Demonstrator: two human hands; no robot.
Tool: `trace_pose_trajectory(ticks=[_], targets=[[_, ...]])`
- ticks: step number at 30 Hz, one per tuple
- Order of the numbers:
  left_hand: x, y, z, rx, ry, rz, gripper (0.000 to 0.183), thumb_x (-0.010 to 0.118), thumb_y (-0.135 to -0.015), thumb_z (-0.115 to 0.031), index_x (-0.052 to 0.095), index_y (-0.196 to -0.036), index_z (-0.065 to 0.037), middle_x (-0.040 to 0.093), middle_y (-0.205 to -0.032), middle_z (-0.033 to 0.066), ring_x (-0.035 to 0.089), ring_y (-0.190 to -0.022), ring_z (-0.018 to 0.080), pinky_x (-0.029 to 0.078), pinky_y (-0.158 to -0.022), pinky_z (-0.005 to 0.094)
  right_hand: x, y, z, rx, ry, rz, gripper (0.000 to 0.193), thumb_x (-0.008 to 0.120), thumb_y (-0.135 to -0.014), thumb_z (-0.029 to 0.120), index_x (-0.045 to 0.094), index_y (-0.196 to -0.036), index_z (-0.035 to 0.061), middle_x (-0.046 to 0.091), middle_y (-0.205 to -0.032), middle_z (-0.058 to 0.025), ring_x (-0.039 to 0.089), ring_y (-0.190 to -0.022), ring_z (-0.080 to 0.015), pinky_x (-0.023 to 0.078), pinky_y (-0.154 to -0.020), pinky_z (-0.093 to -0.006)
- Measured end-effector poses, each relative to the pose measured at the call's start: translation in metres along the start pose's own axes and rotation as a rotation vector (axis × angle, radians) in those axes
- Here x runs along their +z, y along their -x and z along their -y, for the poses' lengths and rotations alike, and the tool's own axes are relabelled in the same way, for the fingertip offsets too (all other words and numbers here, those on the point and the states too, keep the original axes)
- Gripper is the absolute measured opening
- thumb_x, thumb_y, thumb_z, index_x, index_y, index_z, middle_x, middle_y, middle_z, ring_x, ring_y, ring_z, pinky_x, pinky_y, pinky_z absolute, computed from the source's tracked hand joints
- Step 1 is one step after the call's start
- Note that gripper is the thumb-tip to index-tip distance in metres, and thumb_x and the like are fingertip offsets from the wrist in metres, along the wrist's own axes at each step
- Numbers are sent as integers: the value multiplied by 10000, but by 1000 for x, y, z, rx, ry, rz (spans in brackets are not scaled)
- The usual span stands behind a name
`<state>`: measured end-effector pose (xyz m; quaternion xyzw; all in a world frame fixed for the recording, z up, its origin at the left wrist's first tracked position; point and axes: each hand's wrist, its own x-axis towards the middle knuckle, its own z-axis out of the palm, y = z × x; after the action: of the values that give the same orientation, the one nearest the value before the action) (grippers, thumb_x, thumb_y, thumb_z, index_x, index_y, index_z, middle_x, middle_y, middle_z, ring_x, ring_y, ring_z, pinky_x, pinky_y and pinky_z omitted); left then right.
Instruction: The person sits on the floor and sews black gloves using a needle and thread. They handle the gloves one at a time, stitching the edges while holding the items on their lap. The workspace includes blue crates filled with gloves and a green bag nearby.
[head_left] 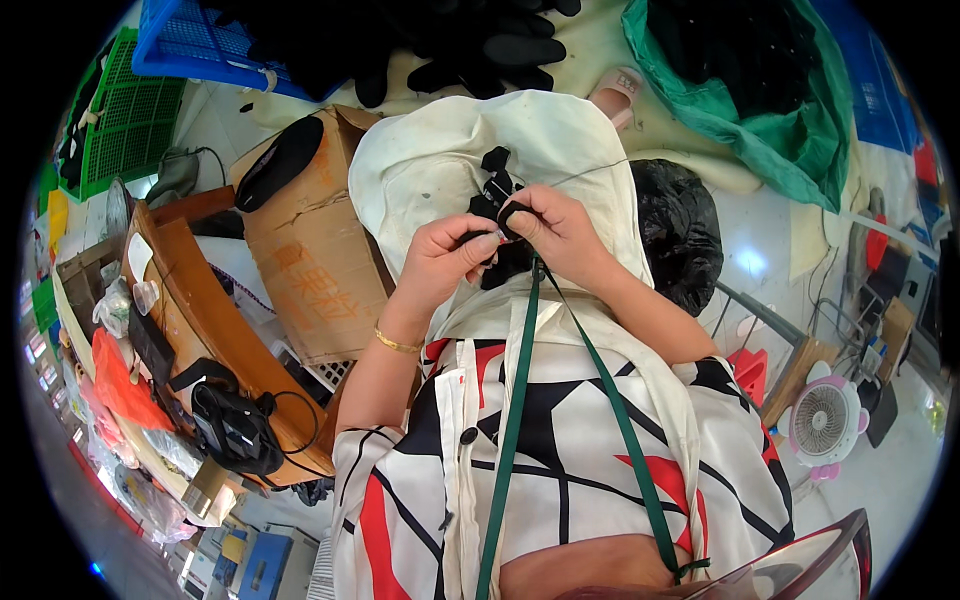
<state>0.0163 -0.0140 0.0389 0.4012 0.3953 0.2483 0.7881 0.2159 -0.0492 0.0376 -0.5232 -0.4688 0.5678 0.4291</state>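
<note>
My left hand (452, 255) and my right hand (556, 232) meet over my lap, fingers pinched close together. Between them is a small black piece (507, 212) that looks like fabric; its exact kind is hidden by the fingers. More black pieces (494, 160) lie on the off-white cloth (420, 150) spread over my lap, just beyond and beneath the hands. A dark green cord (522, 370) runs from my neck down to a spot beside the right hand, where its end is partly covered. A gold bangle (397, 342) circles my left wrist.
At left, a cardboard box (300, 240) carries a black shoe-shaped item (282, 165), beside a wooden table (200, 320). A blue crate (210, 45) and black items are at the far side. A green sack (740, 130), black bag (680, 235) and fan (825, 420) stand right.
</note>
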Motion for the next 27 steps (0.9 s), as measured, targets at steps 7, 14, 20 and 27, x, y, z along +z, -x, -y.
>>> trace_pose_trajectory(ticks=[7,14,20,27], targets=[[-2,-2,8,-101,258,-20,152,679,-923,-139,686,-1039,-41,642,-736,-6,553,-578,39,436,-490,174,2,15,-20,135,-179,62,168,629,-953,151,599,-1024,1,617,-867,-6,549,-779,-67,483,-692,-233],[-4,-1,-7,213,-326,52,158,704,-875,-96,688,-1024,-45,675,-869,16,616,-760,141,504,-705,269,-42,3,2,131,-256,65,167,573,-987,131,601,-1091,4,621,-859,-23,592,-809,-89,493,-746,-240],[4,3,-31,558,-831,175,188,747,-751,-49,705,-933,-76,684,-940,45,603,-922,252,477,-825,354,-55,2,45,302,97,460,115,615,-946,132,682,-1006,61,654,-763,-8,592,-676,-96,480,-645,-244],[11,3,-36,666,-929,227,222,763,-732,-83,695,-943,-81,680,-946,37,603,-912,262,481,-813,359,-57,4,54,70,298,597,168,620,-899,123,701,-1037,73,704,-821,-69,626,-683,-191,496,-671,-292]])
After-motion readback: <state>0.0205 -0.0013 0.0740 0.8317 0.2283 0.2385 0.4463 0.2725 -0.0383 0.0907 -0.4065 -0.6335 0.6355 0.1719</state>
